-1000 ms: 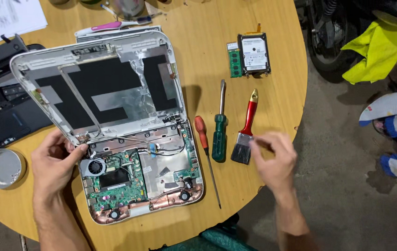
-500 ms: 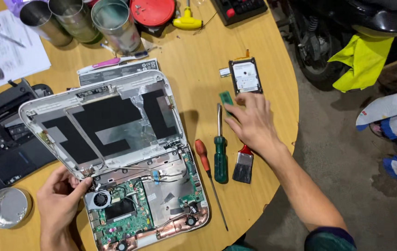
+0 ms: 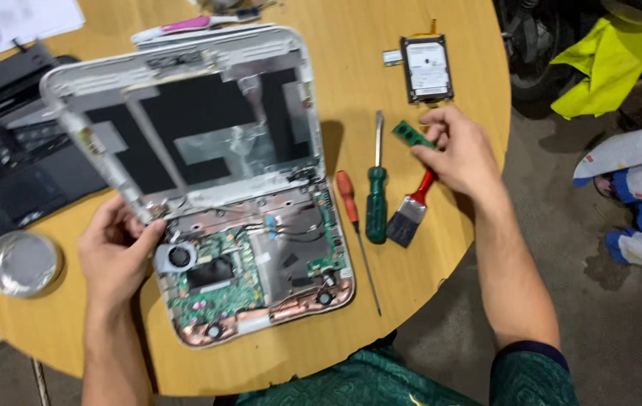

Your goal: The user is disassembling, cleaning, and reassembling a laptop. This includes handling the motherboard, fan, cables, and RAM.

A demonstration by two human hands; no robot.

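Observation:
A small laptop (image 3: 208,150) lies opened up on the round wooden table (image 3: 351,68), its bare lid back raised and the green circuit board (image 3: 219,289) exposed near me. My left hand (image 3: 114,252) grips the lid's lower left corner by the hinge. To the right of the laptop, my right hand (image 3: 464,154) pinches a small green memory module (image 3: 413,136) just above the table. Under that hand lies a red-handled brush (image 3: 411,210). A green-handled screwdriver (image 3: 376,188) and an orange-handled screwdriver (image 3: 351,214) lie between the brush and the laptop.
A hard drive (image 3: 426,69) lies at the table's far right. A round metal lid (image 3: 20,262) sits at the left, with a detached black keyboard panel (image 3: 13,173) and a sheet of paper (image 3: 24,22) behind it. Yellow cloth (image 3: 607,64) and patterned fabric (image 3: 633,195) lie on the floor.
My right hand let go of the brush, reached up to the green memory module beside the hard drive and picked it up. My left hand stayed at the lid's hinge corner.

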